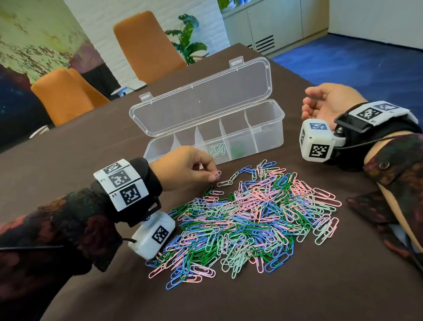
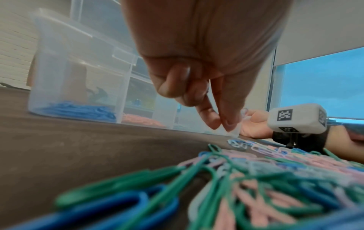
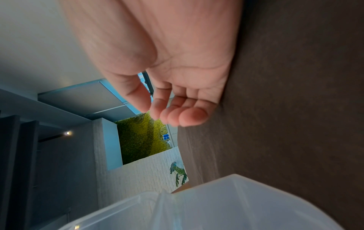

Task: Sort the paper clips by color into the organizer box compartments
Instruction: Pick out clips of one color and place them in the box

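Brown tabletop (image 1: 244, 310) carried everything. Far left, two orange chairs (image 1: 66, 95) stood behind the table. Left hand (image 1: 184, 167) hovered just in front of the organizer box (image 1: 263, 136), thumb & index tip pinching one pale clip (image 1: 218, 174) at the pile's upper-left edge, other fingers curled under; whether that clip was pink or lilac can't be told, and the left wrist view was too blurred to help. Clear box sat w/ lid (image 1: 202, 96) folded back, dividers making five compartments: blue clips (image 2: 78, 110) in the leftmost, pink clips (image 2: 141, 120) next, mint clips (image 1: 216, 150) in the middle, dark green clips (image 1: 239, 151) in the fourth; fifth looked bare. Loose pile of paper clips (image 1: 253, 222) (pink, blue, green, mint) spread in front of the box, center-right. Right hand (image 1: 328, 103) rested on its side on the table, just right of the box, palm turned toward it, fingers loosely curled together, holding nothing.
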The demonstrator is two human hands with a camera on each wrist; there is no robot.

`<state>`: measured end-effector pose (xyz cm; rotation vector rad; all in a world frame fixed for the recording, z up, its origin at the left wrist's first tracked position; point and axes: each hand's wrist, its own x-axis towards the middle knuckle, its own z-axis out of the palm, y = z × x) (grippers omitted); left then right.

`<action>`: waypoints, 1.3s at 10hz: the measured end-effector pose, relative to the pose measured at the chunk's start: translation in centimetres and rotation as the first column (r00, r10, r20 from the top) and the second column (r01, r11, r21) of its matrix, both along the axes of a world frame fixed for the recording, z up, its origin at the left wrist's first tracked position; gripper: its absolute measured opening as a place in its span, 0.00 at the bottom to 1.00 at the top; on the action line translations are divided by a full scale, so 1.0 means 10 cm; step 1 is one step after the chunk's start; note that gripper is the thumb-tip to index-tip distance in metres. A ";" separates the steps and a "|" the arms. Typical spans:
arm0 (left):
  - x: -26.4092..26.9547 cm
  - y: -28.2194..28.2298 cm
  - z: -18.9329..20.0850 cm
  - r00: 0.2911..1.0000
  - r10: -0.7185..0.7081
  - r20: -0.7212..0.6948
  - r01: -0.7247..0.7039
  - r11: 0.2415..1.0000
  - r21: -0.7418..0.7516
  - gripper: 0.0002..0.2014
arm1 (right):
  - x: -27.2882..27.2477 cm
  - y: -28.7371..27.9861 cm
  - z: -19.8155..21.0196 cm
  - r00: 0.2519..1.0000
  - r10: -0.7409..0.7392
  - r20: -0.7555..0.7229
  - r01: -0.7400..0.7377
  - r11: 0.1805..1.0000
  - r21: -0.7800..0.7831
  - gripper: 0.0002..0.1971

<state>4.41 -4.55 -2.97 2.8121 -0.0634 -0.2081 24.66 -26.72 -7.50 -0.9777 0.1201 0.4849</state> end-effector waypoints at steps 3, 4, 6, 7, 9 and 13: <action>-0.04 -0.02 0.00 0.992 -0.035 -0.119 0.053 0.988 0.148 0.04 | -0.02 -0.01 0.00 1.000 -0.008 -0.008 0.008 1.000 -0.002 0.03; -0.02 -0.08 0.00 0.987 -0.072 -0.143 0.101 0.973 0.208 0.06 | -0.02 -0.01 0.01 1.000 -0.011 -0.012 0.011 1.000 -0.003 0.03; 0.04 -0.19 0.01 0.979 -0.093 -0.182 0.150 0.932 0.331 0.04 | -0.02 0.00 0.02 1.000 -0.006 -0.022 0.006 1.000 -0.006 0.04; 0.04 -0.21 0.02 0.977 -0.100 -0.190 0.163 0.921 0.353 0.01 | -0.02 0.00 0.02 1.000 -0.005 -0.025 0.005 1.000 -0.008 0.04; -0.03 -0.18 -0.03 0.988 -0.120 -0.101 0.144 0.949 0.280 0.04 | -0.02 0.00 0.03 1.000 0.000 -0.030 0.000 1.000 -0.003 0.04; -0.12 -0.04 0.00 0.993 0.096 -0.075 -0.117 0.927 -0.358 0.09 | -0.02 -0.01 0.02 1.000 0.004 0.000 -0.004 1.000 -0.005 0.05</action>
